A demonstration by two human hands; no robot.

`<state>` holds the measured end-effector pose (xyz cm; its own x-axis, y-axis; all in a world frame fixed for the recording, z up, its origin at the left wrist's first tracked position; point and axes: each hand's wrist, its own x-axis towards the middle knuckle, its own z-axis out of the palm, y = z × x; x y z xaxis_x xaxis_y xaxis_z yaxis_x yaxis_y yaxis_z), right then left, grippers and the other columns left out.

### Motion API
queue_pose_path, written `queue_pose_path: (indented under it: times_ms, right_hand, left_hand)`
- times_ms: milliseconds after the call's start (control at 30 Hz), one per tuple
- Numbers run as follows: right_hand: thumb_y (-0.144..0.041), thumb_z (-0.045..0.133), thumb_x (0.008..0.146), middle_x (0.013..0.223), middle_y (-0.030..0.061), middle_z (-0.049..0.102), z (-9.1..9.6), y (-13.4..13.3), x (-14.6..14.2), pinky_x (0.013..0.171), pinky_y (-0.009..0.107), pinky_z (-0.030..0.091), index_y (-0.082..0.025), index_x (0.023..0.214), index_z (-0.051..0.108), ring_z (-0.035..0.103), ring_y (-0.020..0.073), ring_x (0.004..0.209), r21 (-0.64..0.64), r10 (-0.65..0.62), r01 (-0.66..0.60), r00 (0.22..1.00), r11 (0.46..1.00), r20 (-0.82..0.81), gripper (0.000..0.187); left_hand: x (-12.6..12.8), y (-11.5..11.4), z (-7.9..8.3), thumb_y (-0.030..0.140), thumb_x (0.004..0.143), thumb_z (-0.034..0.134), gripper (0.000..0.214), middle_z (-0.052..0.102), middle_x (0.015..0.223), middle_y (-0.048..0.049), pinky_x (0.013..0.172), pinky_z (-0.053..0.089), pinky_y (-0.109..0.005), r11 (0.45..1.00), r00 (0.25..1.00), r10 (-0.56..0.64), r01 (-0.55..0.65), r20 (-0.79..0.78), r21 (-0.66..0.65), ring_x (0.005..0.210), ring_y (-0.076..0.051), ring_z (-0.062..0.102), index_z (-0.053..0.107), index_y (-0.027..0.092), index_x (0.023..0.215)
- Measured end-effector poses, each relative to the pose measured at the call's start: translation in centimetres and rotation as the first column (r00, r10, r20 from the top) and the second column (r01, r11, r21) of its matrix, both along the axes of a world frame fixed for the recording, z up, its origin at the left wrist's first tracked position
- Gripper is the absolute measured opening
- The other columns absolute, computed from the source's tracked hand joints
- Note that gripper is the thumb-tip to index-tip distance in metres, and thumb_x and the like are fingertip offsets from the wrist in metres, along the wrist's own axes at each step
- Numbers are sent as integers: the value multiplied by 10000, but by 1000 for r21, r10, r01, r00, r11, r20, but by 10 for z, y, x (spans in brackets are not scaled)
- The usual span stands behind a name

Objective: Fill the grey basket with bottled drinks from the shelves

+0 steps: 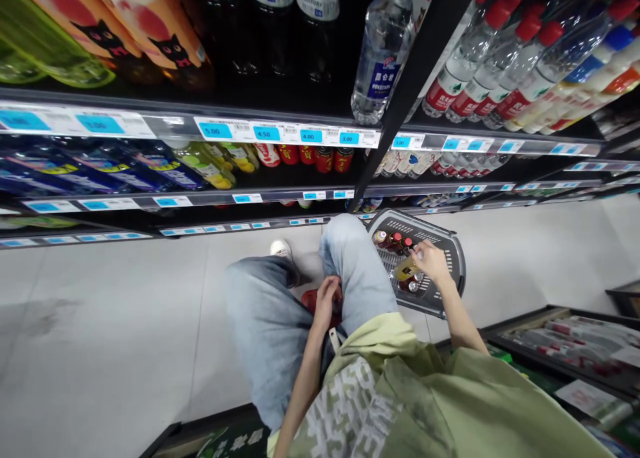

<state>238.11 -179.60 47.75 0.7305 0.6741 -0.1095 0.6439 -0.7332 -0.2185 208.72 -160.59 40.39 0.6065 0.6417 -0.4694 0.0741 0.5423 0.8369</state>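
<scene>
My right hand (429, 261) is closed around the top of a bottle of yellowish drink (406, 269), which tilts inside the grey shopping basket (457, 261). Several bottles with dark drink and red or white caps (395, 239) stand along the basket's shelf side. More bottles (413, 285) sit at its near side, partly behind the held one. Between my knees, my left hand (327, 297) has its fingers curled against a red thing (310, 301) that I cannot make out; my hand and legs hide most of it.
Drink shelves with blue price tags (266, 133) run across the front. A large clear water bottle (383, 58) stands at a shelf edge by a dark upright post (400, 65). Behind me on the right is a low display of bottles (575, 341). Pale floor tiles (125, 311) lie to the left.
</scene>
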Motion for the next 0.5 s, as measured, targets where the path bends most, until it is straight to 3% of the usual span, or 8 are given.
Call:
queue_pose_path:
  times_ms: [133, 267, 500]
  right_hand:
    - [-395, 589, 996, 1041, 80, 672, -49, -1, -13, 695, 296, 438, -220, 897, 694, 668, 215, 803, -129, -7, -7, 995, 992, -103, 227]
    - [-354, 615, 1005, 1103, 84, 660, -90, 8, -18, 739, 279, 456, -213, 1008, 725, 692, 213, 895, -182, -107, 74, 979, 980, -174, 178]
    - [-303, 795, 840, 1202, 127, 668, -154, 43, -4, 856, 289, 508, -190, 1012, 779, 699, 219, 936, -216, -328, 269, 893, 938, -308, 206]
  left_hand:
    - [-4, 0, 0, 590, 839, 707, 382, 484, 564, 59, 559, 381, -251, 998, 997, -31, 35, -69, 51, 541, -139, 461, 607, 224, 792]
    - [-6, -2, -4, 582, 856, 687, 387, 487, 649, 44, 602, 384, -253, 996, 992, -65, 71, -111, 49, 619, -148, 462, 584, 218, 775]
    - [-4, -1, -6, 605, 826, 690, 407, 496, 697, 41, 658, 401, -256, 995, 979, -96, 98, -179, 4, 657, -153, 472, 569, 219, 780]
